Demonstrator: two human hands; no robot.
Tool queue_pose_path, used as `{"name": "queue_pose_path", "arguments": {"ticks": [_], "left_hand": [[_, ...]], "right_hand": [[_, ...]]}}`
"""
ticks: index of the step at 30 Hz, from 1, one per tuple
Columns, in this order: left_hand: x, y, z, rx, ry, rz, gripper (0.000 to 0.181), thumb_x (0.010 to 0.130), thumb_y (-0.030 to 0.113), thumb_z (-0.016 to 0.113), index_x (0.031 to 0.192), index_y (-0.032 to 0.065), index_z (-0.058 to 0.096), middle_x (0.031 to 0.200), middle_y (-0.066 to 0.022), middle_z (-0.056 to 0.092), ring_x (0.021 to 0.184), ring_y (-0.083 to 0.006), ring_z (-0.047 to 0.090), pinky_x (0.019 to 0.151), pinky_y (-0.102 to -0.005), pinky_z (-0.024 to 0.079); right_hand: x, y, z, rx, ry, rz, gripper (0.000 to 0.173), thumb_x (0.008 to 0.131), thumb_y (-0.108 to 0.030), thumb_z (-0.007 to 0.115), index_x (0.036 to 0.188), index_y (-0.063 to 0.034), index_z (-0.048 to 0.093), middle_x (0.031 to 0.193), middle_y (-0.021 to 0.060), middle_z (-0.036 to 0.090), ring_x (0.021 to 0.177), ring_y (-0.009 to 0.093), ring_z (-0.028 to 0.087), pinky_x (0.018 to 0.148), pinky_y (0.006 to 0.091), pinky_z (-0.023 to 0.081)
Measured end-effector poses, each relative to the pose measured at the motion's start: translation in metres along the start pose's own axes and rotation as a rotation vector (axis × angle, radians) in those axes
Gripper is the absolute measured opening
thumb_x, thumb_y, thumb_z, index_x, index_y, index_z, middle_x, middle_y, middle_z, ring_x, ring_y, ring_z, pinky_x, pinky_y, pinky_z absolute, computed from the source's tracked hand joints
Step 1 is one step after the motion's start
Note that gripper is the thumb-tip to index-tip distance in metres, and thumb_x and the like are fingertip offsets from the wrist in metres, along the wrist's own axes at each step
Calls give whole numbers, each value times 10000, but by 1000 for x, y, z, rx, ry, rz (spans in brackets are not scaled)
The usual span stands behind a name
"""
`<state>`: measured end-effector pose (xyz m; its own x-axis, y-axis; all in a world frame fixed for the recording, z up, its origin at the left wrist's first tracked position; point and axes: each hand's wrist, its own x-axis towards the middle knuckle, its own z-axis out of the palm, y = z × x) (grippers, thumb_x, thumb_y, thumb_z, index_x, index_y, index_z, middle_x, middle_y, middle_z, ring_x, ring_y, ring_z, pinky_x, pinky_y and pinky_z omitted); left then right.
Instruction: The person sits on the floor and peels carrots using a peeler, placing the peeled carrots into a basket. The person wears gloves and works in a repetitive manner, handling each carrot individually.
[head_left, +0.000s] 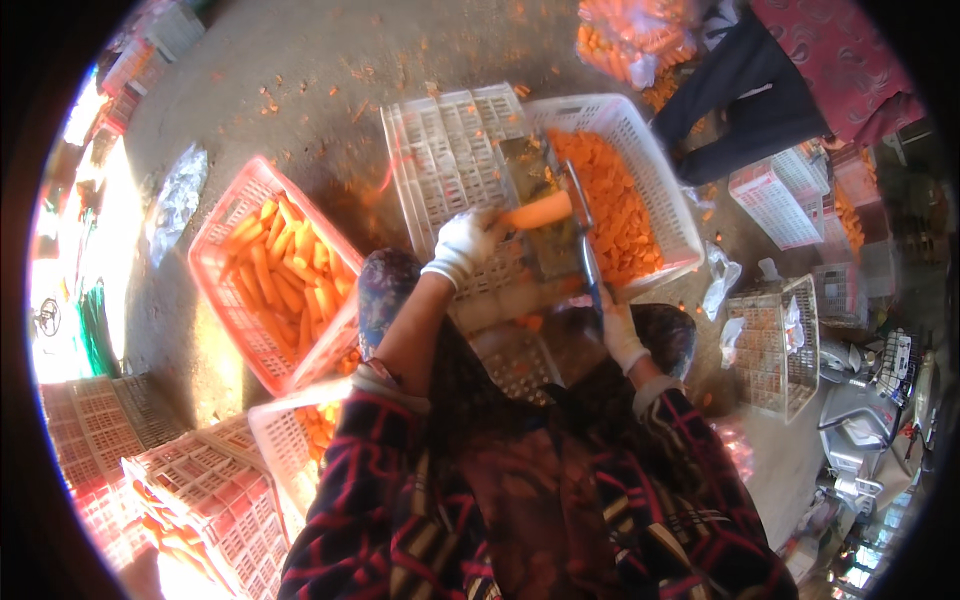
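Note:
My left hand (471, 238), in a white glove, is closed around the near end of a peeled carrot (541, 211) that lies over a small board (551, 251) on an upturned white plastic crate (454, 142). In my right hand (621, 330), also gloved, is the handle of a long metal cutter (589, 259), whose bent frame stands at the carrot's far end. Just beyond it, a white plastic crate (679, 225) holds many cut orange carrot pieces (611, 202).
On the left stand a red crate (225, 300) of whole carrots (289, 274) and stacked crates (217, 480). Bagged carrots (634, 37) lie at the top, beside another person's dark-trousered legs (742, 112). At right are a dirty crate (765, 349) and a scooter (862, 420).

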<state>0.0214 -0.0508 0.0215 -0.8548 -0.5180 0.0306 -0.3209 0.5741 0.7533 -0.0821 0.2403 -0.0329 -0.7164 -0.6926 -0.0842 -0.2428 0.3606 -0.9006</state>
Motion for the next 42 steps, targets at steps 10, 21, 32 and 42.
{"name": "queue_pose_path", "arguments": {"ticks": [10, 21, 32, 42], "left_hand": [[-5, -5, 3, -49, 51, -24, 322, 863, 372, 634, 1035, 113, 719, 993, -160, 695, 971, -324, 655, 853, -393, 503], [-7, -7, 14, -182, -1, -101, 330, 865, 356, 645, 1036, 83, 717, 921, -169, 704, 883, -314, 682, 796, -376, 514], [-3, 2, 13, -212, -38, -142, 365, 867, 403, 631, 1029, 88, 722, 937, -170, 703, 892, -327, 676, 800, -381, 516], [3, 0, 23, -172, -73, -69, 323, 857, 350, 655, 1019, 77, 718, 924, -170, 707, 881, -309, 684, 806, -377, 519]], "right_hand": [[-4, -98, -4, 320, 54, 428, 399, 985, -417, 508, 1148, -63, 589, 714, 25, 586, 526, 66, 530, 433, 219, 416], [-4, -156, -19, 414, -36, 548, 254, 1000, -248, 475, 1144, -65, 578, 752, 38, 599, 533, 70, 533, 424, 202, 401], [1, -201, -39, 365, -179, 334, 199, 980, -196, 471, 1063, -58, 588, 686, 9, 568, 490, 48, 469, 415, 194, 349], [-14, -139, -49, 499, -52, 501, 321, 1006, -274, 425, 1137, -48, 612, 609, 1, 498, 422, 49, 412, 373, 184, 286]]}}
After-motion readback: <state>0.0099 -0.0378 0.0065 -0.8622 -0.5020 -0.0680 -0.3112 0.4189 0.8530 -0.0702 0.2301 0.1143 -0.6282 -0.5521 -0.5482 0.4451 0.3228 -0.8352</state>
